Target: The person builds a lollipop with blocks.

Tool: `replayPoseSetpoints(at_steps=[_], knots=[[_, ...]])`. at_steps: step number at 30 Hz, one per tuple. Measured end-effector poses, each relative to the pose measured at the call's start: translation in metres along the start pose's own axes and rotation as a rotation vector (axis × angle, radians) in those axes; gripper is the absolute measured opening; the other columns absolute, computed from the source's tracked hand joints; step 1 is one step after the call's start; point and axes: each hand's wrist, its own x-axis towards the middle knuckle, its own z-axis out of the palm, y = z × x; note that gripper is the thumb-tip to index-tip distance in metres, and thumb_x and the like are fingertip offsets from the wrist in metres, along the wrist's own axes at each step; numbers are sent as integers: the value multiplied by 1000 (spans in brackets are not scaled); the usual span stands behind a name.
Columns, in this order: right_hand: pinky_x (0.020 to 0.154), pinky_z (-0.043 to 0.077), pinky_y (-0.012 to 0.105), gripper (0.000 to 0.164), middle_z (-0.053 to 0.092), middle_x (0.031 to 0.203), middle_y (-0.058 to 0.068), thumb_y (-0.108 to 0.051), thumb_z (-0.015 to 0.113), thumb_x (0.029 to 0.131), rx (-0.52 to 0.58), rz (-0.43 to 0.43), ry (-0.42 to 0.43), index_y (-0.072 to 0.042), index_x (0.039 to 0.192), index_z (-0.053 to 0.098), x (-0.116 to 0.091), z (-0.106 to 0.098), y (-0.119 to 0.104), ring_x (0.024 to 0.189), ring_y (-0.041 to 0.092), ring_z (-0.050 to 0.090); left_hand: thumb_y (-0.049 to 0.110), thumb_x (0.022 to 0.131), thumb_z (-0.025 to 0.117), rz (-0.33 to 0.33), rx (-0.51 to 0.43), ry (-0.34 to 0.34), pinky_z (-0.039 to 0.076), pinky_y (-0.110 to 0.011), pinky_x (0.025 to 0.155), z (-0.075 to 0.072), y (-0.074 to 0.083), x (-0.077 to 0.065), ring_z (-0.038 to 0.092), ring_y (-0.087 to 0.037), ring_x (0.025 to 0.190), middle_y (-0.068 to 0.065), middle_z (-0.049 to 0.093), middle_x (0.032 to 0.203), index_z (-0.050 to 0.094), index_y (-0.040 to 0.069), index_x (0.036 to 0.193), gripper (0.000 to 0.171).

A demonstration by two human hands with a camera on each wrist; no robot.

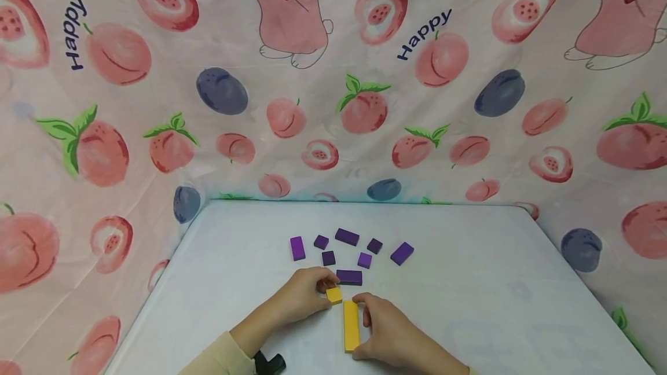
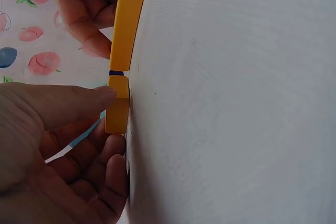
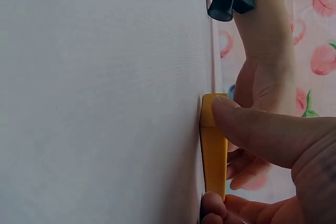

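By the left hand [image 1: 302, 295], the small yellow block [image 1: 334, 296] is pinched on the white table [image 1: 469, 282]. Just right, the long yellow block [image 1: 351, 327] is gripped endwise by the right hand [image 1: 388, 328]. Both are judged light, stiff, robust; opposite faces should be grasped. Counted: two yellow; beyond, eight purple blocks [image 1: 347, 236].

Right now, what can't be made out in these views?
Left wrist: long yellow block, one end cut off by the top edge.
Right wrist: small yellow block, apparently hidden behind the long one.
Right wrist: right hand, some fingers cut off by the bottom edge.
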Motion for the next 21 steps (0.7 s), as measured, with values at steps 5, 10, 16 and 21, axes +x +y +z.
replayPoseSetpoints(at_steps=[5,10,16,21], knots=[[66,40,26,98,58,92,-3,-36,104,65,-6,0,1,-9,146,56,-1,-1,0,78,13,51,14,85,90,-21,-14,19,57,-24,85,0,3,-1,63,-10,94,9,75,107,77,18,120,37],[64,40,27,103,58,92,-2,-34,104,64,-15,29,1,-9,150,54,-2,-2,1,76,14,51,17,85,91,-45,-25,38,53,-21,76,-1,2,-3,59,-11,85,6,74,104,77,16,119,37],[66,42,28,99,57,91,-1,-31,104,64,-24,49,-3,-10,148,56,-3,-5,3,76,15,50,19,83,92,-43,3,55,49,-22,71,-1,0,-6,56,-9,80,7,72,98,78,14,113,33],[68,42,29,96,56,91,-1,-31,104,66,-39,43,-2,-11,147,57,-5,-6,3,77,14,50,19,83,92,-52,9,51,50,-23,74,-1,-1,-7,57,-10,83,9,70,94,78,15,109,30]])
